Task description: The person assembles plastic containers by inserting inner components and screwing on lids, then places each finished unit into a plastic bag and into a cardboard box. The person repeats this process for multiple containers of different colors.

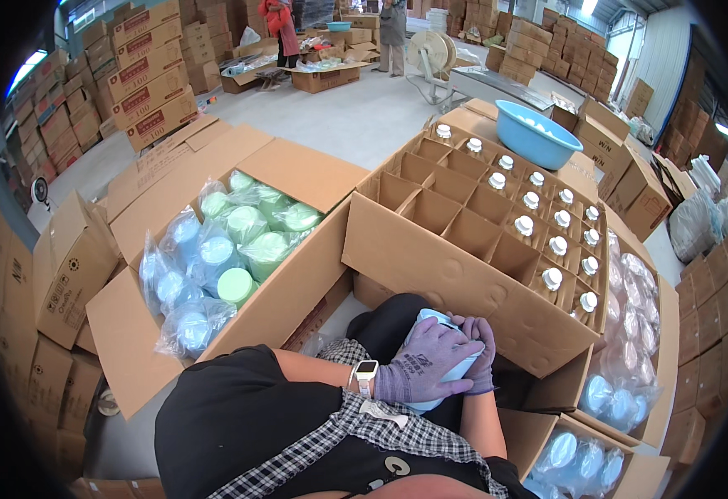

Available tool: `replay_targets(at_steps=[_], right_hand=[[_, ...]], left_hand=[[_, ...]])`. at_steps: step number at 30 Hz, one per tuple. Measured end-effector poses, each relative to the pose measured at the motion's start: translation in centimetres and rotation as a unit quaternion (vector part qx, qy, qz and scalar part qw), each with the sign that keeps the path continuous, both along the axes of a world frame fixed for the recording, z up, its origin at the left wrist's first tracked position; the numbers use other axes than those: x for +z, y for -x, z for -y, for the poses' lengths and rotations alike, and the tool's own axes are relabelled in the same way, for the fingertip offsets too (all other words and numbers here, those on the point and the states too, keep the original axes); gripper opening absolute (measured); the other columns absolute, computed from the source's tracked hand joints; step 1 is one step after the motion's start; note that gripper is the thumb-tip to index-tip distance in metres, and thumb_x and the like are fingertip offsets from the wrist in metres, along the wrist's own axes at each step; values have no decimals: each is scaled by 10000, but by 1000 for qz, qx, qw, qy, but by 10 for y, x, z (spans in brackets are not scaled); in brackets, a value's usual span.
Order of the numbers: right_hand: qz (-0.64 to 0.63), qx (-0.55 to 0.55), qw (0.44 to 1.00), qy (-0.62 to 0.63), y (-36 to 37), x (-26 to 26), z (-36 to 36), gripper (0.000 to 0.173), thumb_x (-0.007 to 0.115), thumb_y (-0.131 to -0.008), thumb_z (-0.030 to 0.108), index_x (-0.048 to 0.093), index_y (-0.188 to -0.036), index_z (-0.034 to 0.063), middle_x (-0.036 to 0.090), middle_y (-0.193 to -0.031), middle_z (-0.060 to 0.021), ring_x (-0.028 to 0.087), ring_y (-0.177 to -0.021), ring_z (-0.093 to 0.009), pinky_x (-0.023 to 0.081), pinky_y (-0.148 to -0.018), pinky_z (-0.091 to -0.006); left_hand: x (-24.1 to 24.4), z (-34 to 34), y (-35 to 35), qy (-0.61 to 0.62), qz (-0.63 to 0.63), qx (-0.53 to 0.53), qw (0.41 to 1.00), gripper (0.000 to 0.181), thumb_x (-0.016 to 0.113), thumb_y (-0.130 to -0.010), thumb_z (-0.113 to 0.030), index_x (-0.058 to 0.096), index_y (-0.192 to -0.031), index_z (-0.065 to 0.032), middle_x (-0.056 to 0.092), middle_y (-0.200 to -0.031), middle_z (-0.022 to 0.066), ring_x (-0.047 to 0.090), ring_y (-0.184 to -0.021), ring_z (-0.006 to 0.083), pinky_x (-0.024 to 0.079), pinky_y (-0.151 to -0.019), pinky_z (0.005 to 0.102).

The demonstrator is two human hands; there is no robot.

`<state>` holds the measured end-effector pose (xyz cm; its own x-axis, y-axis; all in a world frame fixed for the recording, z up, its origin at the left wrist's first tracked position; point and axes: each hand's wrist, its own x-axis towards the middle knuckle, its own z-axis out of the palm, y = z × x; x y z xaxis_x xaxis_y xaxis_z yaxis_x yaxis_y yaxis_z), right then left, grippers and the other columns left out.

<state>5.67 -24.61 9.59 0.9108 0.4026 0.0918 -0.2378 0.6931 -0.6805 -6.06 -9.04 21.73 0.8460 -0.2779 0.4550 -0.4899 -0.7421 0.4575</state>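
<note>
A light-blue plastic container rests in my lap, held between both gloved hands. My left hand, in a purple work glove, lies across its near side with the fingers spread over it. From the other side my right hand, also gloved, grips the container, partly hidden behind it. To the left stands an open carton of blue containers and green containers, most in clear plastic bags. One green lid shows unbagged. Ahead is a divided carton with white-capped bottles in its right-hand compartments.
A blue basin of small white pieces sits behind the divided carton. On the right are cartons of bagged pink containers and bagged blue containers. Stacked boxes line the left; two people stand far back.
</note>
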Motion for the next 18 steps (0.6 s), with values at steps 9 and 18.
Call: replay_targets(at_steps=[9,18], right_hand=[[491,-185,747,409,88,151,-25,513,765,-785,225,680,-1263,57,651,-1307,-186,584,-1271,-359,402,-1138,-516],[675,196,523,483,65,264,-15,537,810,-757,325,723,-1257,151,615,-1331,-190,566,-1279,-384,440,-1068,-555]], left_hand=[[-146,-100,-109,153,-133,-64,977,354,445,-1079,-257,671,-1272,-64,666,-1309,194,605,-1274,356,438,-1126,441],[-91,-33,-94,396,-218,-254,855,479,585,-996,-447,625,-1333,-110,650,-1295,130,583,-1243,283,424,-1089,421]])
